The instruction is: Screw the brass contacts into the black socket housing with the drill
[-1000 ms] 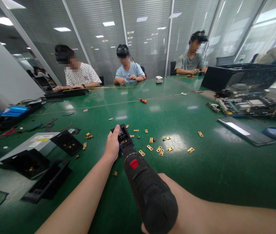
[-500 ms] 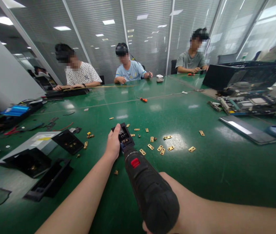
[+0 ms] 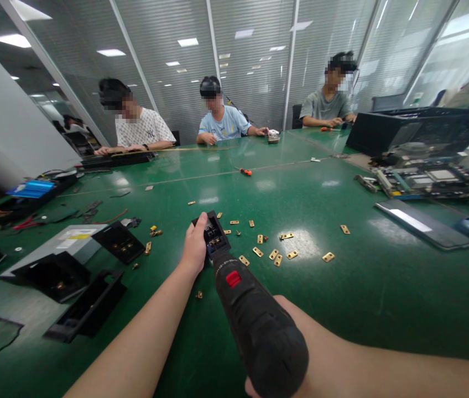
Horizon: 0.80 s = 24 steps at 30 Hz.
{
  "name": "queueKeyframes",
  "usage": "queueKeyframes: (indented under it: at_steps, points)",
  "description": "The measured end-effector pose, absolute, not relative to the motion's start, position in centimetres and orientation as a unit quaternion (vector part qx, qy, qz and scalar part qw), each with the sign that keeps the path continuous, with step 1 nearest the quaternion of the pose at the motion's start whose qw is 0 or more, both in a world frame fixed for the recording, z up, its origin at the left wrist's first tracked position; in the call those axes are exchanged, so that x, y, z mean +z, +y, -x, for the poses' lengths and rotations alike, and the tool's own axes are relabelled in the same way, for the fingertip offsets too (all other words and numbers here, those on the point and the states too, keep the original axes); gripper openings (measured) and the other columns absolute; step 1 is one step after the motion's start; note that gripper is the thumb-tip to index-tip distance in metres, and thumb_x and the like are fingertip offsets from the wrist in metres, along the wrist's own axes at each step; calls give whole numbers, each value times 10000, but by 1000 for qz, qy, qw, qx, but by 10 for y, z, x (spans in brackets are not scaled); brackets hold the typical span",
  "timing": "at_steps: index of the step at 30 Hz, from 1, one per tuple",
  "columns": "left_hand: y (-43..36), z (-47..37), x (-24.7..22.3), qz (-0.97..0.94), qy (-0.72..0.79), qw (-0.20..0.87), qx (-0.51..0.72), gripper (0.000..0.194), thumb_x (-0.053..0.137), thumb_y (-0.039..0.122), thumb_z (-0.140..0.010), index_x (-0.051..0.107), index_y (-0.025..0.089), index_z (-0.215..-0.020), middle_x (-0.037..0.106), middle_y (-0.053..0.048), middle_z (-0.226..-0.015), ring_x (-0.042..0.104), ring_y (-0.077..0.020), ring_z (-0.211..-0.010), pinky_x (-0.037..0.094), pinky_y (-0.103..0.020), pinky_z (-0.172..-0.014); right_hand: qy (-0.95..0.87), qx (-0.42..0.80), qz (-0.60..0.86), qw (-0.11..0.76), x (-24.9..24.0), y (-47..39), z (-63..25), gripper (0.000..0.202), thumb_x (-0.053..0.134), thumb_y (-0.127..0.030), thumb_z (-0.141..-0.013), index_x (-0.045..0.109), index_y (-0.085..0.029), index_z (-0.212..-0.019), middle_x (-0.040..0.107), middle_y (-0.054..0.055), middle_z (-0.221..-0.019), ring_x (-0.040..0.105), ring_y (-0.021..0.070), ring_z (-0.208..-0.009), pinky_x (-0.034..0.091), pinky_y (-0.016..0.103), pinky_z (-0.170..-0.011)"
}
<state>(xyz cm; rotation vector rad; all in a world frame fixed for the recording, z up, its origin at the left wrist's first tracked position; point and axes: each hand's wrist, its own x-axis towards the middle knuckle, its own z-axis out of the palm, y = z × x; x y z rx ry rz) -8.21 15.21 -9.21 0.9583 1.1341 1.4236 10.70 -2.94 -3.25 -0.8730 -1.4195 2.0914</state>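
Note:
Near the centre my left hand [image 3: 195,247] grips a small black housing [image 3: 217,228] by its left side, thumb on top. Metal parts show inside the housing. My right hand [image 3: 286,312] is wrapped round a black power screwdriver [image 3: 259,326] with a red switch; the tool's body hides most of the fingers. Its front end meets the near edge of the housing, and the bit's tip is hidden. Several brass plates [image 3: 258,252] lie to the right of the housing, with a few small screws [image 3: 238,233] among them. A brass piece [image 3: 199,295] lies nearer me.
Black housings [image 3: 119,242] and a grey metal box [image 3: 68,243] stand at left. A circuit board [image 3: 433,177], a black case [image 3: 384,132] and a dark flat panel [image 3: 425,224] are at right. An orange screwdriver [image 3: 245,172] lies further back. Three people sit across the green table [image 3: 367,298].
The whole view has shifted slightly. Both hands keep their grip on the housing and power screwdriver. Across the table, the middle person's hand has reached the small white-topped object.

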Motion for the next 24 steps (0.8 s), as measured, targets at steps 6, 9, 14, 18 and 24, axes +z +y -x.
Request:
queueKeyframes:
  at_steps: [6,9,14,18,24]
  points:
    - [152,83,-92,-407,473,504,598,487,690,635,-761,644,178,-927,725,-51,-741,703,-240,-663,574,-382,-673,-531,744,335,227,-25,-28,-108,455,853,-270,-576,508,-181,-859,565,-57,-658,574,119,-616,469,246,-597]
    - [152,83,-93,-412,472,498,599,490,694,637,-754,647,179,-922,721,-50,-746,704,-241,-677,566,-374,-683,-543,745,322,214,-28,-28,-111,463,878,-316,-594,524,-176,-859,589,-45,-691,591,116,-670,483,238,-647]
    - [153,83,-94,-414,472,498,598,513,688,645,-755,643,167,-936,722,-50,-765,699,-231,-672,564,-379,-694,-524,761,316,214,-37,-29,-109,546,929,-311,-507,529,-168,-849,585,-52,-664,603,127,-640,500,249,-616]
    - [153,83,-93,-411,475,499,596,513,685,643,-759,644,163,-936,720,-52,-759,700,-230,-664,566,-376,-682,-496,774,318,234,-41,-31,-106,565,927,-296,-503,523,-176,-879,568,-67,-674,604,114,-624,498,236,-604]
    - [153,83,-92,-408,474,500,598,521,686,639,-761,647,160,-962,734,-57,-777,709,-233,-683,572,-374,-684,-466,793,313,237,-37,-31,-106,552,886,-305,-563,486,-190,-927,580,-64,-685,604,118,-612,494,248,-589]
